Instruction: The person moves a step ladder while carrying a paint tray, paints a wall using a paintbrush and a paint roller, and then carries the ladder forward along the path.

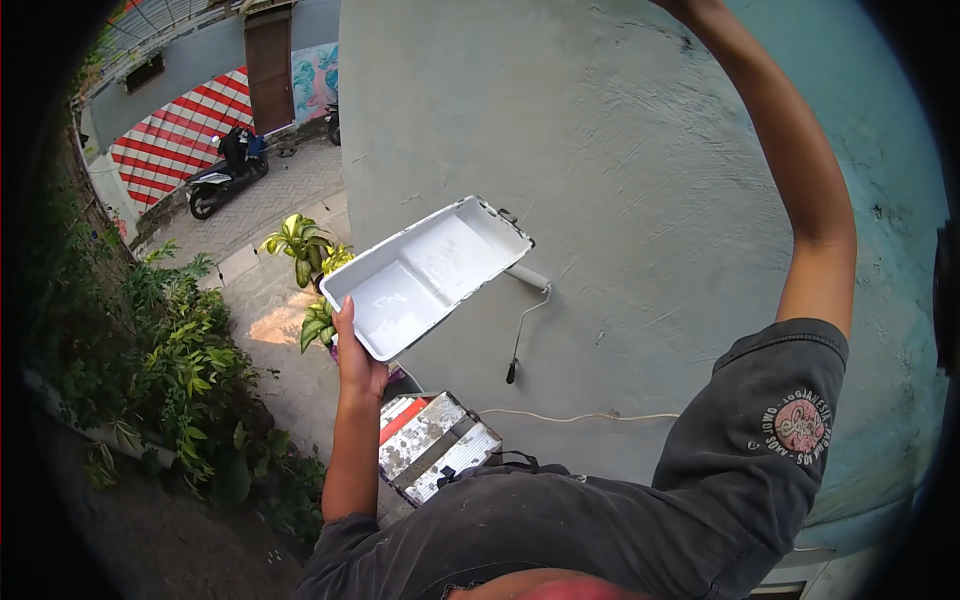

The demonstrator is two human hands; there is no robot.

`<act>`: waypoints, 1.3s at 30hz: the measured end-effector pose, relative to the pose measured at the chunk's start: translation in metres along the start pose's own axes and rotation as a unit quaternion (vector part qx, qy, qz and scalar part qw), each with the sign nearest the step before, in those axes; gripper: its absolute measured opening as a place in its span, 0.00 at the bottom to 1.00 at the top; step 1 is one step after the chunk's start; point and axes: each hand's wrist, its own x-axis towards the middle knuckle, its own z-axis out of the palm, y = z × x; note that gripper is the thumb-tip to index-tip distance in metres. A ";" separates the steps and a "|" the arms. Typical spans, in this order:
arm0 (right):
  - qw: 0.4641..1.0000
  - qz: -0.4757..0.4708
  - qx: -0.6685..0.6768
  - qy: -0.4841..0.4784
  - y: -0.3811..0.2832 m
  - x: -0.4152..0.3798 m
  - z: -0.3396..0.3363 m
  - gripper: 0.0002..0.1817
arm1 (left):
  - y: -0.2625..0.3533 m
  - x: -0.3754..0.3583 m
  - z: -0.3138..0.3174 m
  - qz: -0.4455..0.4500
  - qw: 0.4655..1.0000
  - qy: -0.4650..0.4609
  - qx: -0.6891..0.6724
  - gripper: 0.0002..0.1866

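Note:
My left hand (pixel 357 360) grips the near left corner of a white paint tray (pixel 440 262), thumb over the rim. The tray has wet white paint inside and dark marks along its edge. Just past its far right end is a paint roller (pixel 528 277) with a white sleeve, a bent wire frame and a black handle hanging down; what holds it is hidden. My right arm reaches up along the grey wall (pixel 620 200), and only the base of my right hand (pixel 690 5) shows at the top edge, its fingers out of view.
Below the tray stands a paint-spattered platform (pixel 435 445) with a red patch. A pale cord (pixel 580 414) runs along the wall. Potted plants (pixel 300 250) and green bushes (pixel 190 370) are at left. A parked motorbike (pixel 228 178) stands on the paving beyond.

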 end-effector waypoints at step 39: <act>0.661 0.225 0.691 -0.185 -0.352 -0.074 0.009 0.15 | -0.010 -0.029 0.025 -0.023 0.999 0.024 0.035 0.34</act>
